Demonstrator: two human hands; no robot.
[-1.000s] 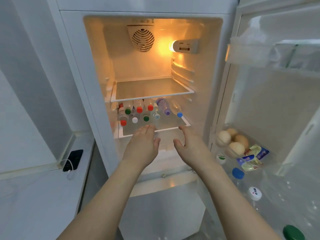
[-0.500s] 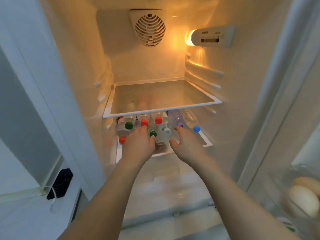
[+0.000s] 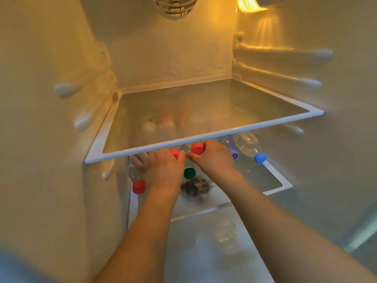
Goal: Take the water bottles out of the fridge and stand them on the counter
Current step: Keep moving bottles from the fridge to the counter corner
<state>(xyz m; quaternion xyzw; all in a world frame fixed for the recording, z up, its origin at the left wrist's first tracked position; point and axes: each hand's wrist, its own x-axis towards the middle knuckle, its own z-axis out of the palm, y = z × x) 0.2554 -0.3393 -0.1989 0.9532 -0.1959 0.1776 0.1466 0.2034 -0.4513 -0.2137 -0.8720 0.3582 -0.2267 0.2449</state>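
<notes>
1. Warm yellow light from a lamp (image 3: 247, 5) at the top right is filling the fridge interior (image 3: 173, 58), and a round fan grille (image 3: 175, 7) is showing at the top of the back wall.
2. An upper glass shelf (image 3: 204, 137) with a white rim is spanning the compartment, and blurred bottle shapes are showing through it from below.
3. Water bottles are lying on their sides on the lower shelf (image 3: 283, 184), caps pointing out toward the camera.
4. At the far left a bottle with a red cap (image 3: 138, 187) is lying against the side wall; a green cap (image 3: 189, 173) is showing between the two wrists, and a blue cap (image 3: 260, 158) is sitting at the right, apart from the hands.
5. The left hand (image 3: 161, 170) is reaching under the upper shelf, fingers curling down over a bottle body, with a second red cap (image 3: 174, 153) peeking out just beside its knuckles.
6. The right hand (image 3: 214, 158) is wrapping its fingers and thumb round the neck of a bottle whose red cap (image 3: 197, 148) is sticking out at the thumb side.
7. A purple-marked bottle end (image 3: 234, 155) is showing just right of the right hand.
8. A dark printed label (image 3: 195, 188) is lying below the green cap; its lettering is too blurred to read fully.
</notes>
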